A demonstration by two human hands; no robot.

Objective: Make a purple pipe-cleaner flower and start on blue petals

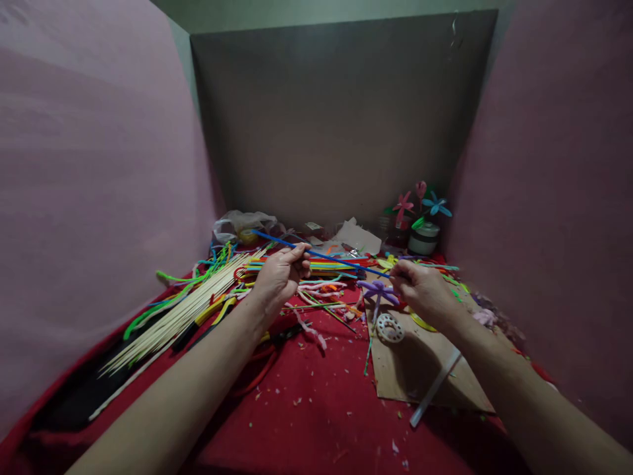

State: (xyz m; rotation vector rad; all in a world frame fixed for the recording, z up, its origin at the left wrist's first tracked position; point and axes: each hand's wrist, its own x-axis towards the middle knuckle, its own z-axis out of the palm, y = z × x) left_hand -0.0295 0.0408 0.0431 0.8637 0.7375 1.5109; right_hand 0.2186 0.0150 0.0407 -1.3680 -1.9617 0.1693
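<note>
A blue pipe cleaner (336, 259) is stretched between my two hands above the table, sloping down to the right. My left hand (284, 277) pinches it partway along, and its free end sticks out to the upper left. At its other end, my right hand (420, 287) closes around it with bent fingers. Just below my right hand lies a purple pipe-cleaner flower (378, 291) with a stem. A white disc with holes (390, 328) rests near it on a brown board (420, 369). Behind my left hand lies a bundle of coloured pipe cleaners (326, 266).
Many thin wooden sticks (182, 310) lie at the left, beside yellow-and-black handled pliers (202, 320). A translucent glue stick (435, 388) crosses the board. Pipe-cleaner flowers (437, 204) stand in a jar (423, 239) at the back right. Scraps dot the red cloth (316, 409).
</note>
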